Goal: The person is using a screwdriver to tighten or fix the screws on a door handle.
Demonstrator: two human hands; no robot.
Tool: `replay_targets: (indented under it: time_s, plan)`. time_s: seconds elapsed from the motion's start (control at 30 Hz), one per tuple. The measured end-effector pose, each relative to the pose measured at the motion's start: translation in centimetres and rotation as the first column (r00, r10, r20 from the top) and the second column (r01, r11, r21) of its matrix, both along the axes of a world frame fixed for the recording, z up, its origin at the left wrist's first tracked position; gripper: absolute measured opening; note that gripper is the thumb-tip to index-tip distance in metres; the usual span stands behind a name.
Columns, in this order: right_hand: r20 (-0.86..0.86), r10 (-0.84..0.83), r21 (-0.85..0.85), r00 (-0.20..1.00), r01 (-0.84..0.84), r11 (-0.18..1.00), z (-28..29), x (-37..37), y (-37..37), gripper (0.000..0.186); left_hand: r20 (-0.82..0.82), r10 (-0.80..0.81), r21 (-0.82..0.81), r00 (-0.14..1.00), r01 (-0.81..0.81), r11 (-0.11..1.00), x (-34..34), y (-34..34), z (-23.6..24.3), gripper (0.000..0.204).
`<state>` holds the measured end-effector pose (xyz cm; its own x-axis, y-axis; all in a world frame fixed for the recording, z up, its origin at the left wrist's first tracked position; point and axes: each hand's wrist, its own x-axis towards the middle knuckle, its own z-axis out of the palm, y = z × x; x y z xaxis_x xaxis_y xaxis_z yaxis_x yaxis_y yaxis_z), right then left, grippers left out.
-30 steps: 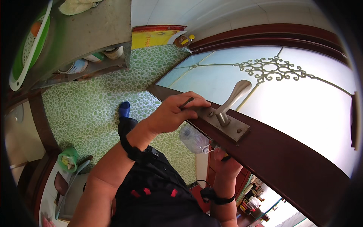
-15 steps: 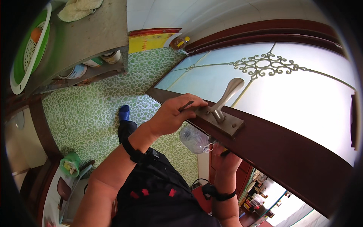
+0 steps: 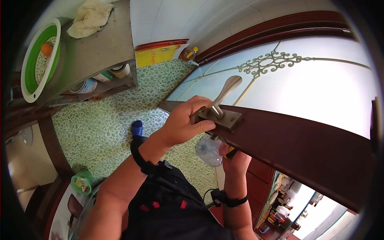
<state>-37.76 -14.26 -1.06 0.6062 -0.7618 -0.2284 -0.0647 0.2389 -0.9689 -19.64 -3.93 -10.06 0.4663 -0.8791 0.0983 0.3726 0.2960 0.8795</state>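
A metal door handle [image 3: 228, 94] stands up from its rectangular backplate [image 3: 229, 119] on the dark red door [image 3: 296, 134]. Around the left end of that plate my left hand [image 3: 182, 122] is closed, thumb along the near edge; a thin dark piece shows by its index finger, its kind unclear. Below the door's edge my right hand [image 3: 237, 163] grips a yellow-and-black tool handle [image 3: 231, 151], probably a screwdriver. Its tip is hidden near the door's edge. Behind the right hand is a clear plastic bottle [image 3: 209, 152].
Frosted glass with a scroll ornament [image 3: 270, 62] fills the door. To the left, a metal counter [image 3: 106, 38] holds a green-and-white colander [image 3: 30, 74] and a cloth [image 3: 91, 18]; cans [image 3: 86, 85] sit below. A green bin [image 3: 82, 182] stands on the pebble-patterned floor [image 3: 92, 128].
The view has shifted slightly. My left thumb now lies along the plate's near edge, and more of the yellow-and-black tool handle shows in my right hand.
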Motion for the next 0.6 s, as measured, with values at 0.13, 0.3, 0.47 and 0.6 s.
replay_targets:
  time_s: [0.13, 0.3, 0.47, 0.6]
  plan:
    - [0.005, 0.061, -0.059, 0.998, -0.061, 0.996, -0.5, 0.2, 0.1, 0.037, -0.046, 0.042, 0.075, 0.998, -0.039, 0.996, 0.2, -0.4, 1.1, 0.05]
    - [0.006, 0.076, -0.019, 0.997, -0.076, 0.997, -0.3, 0.3, 0.0, 0.039, -0.07, 0.098, 0.132, 0.993, -0.088, 0.987, 0.2, -0.1, 2.9, 0.045]
    - [0.006, 0.04, -0.038, 0.999, -0.039, 0.999, -0.3, 0.6, -0.1, 0.038, -0.111, 0.059, 0.129, 0.992, -0.045, 0.991, -0.2, -0.3, 1.6, 0.053]
    - [-0.001, -0.114, 0.115, 0.993, 0.113, 0.987, 1.1, 1.2, 0.9, 0.035, -0.096, -0.02, 0.249, 0.995, 0.043, 0.967, -0.2, 0.2, 1.9, 0.054]
